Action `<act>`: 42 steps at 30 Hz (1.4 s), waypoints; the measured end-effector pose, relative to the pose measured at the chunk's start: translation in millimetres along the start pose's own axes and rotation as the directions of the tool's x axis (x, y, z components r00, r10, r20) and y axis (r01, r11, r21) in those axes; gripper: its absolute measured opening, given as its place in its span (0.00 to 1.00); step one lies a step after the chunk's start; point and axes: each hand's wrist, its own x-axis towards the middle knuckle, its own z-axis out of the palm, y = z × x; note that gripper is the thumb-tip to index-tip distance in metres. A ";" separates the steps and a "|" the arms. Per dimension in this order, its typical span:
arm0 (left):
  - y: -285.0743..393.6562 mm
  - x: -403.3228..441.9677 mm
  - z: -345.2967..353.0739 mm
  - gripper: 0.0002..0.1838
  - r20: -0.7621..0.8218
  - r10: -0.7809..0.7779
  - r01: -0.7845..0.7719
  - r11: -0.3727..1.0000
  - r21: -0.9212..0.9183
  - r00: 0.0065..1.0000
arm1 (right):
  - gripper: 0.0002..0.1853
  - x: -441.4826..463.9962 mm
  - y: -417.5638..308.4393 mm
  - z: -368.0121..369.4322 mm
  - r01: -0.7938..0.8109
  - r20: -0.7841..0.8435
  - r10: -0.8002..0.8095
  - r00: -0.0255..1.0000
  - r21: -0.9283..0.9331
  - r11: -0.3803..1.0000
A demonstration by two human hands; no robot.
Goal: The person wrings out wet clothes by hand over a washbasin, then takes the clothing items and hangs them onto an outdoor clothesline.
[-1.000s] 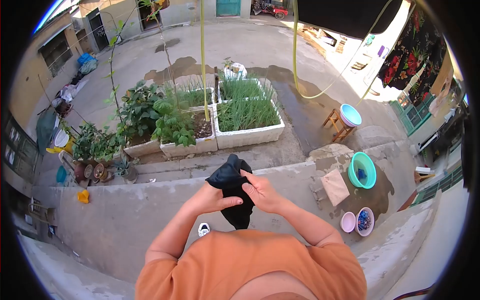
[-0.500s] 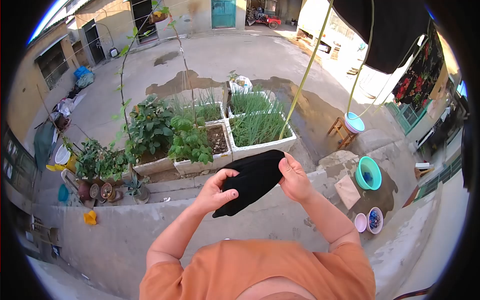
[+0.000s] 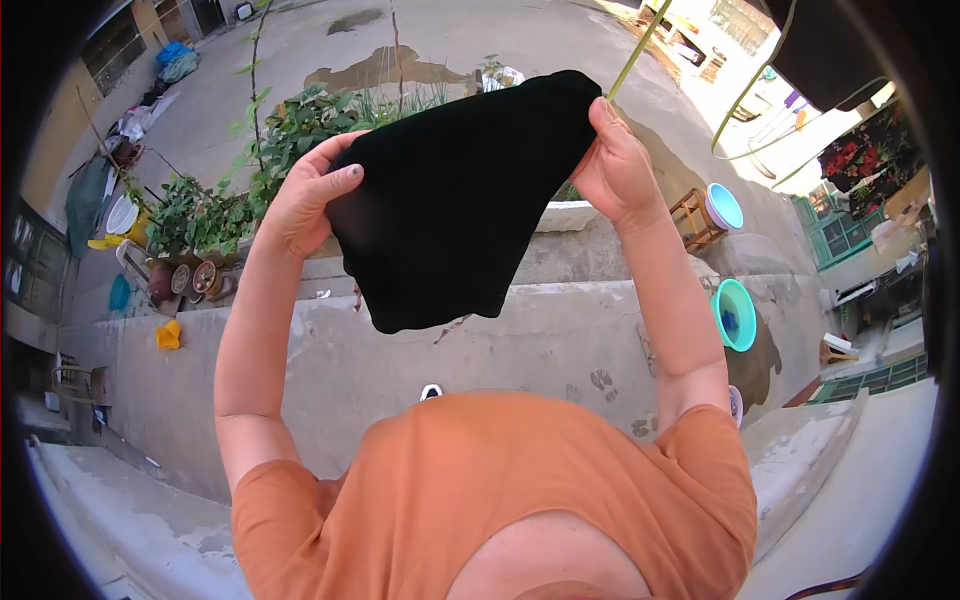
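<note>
A black cloth (image 3: 455,200) hangs spread out between my two hands, in front of my chest and over the planters. My left hand (image 3: 318,190) pinches its upper left edge, with the thumb on the near side and the other fingers partly hidden behind the fabric. At the upper right corner, my right hand (image 3: 620,165) grips the cloth between thumb and fingers. The lower edge of the cloth hangs free above the concrete.
Leafy plants (image 3: 195,215) and pots stand at the left. A blue basin (image 3: 724,206) rests on a wooden stool (image 3: 692,218); a green basin (image 3: 735,315) is below it. Dark clothing (image 3: 825,55) and a yellow-green line (image 3: 640,48) hang at the upper right.
Both hands have risen and moved apart, and the bunched black cloth is now opened out wide. The view has tilted downward.
</note>
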 end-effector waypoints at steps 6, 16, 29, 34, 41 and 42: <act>14.3 -8.1 -11.3 0.23 -0.087 -0.018 0.026 0.995 0.092 0.996 | 0.13 -0.5 5.7 -16.0 0.001 -0.037 -0.004 0.999 -0.074 0.997; -30.8 -63.2 20.1 0.27 0.169 -0.235 0.171 0.930 0.324 0.957 | 0.35 -81.3 74.1 -40.7 -0.591 0.130 0.771 0.623 -0.568 0.573; -69.5 -95.5 93.7 0.33 0.518 -0.311 0.053 0.890 0.452 0.797 | 0.10 -117.1 110.9 -14.3 -0.201 0.476 0.626 0.618 -0.674 0.711; -65.6 -141.4 80.8 0.30 0.092 -0.255 0.215 0.926 0.310 0.963 | 0.16 -129.0 97.1 -5.1 -0.419 0.408 0.643 0.648 -0.515 0.748; -156.2 -207.6 31.7 0.14 -0.141 -0.292 0.318 0.748 0.583 0.946 | 0.19 -108.6 94.7 34.0 -0.339 0.515 0.496 0.699 -0.373 0.864; -170.2 -218.5 25.6 0.12 -0.197 -0.357 0.404 0.732 0.548 0.913 | 0.19 -102.7 94.4 37.3 -0.338 0.535 0.501 0.680 -0.377 0.862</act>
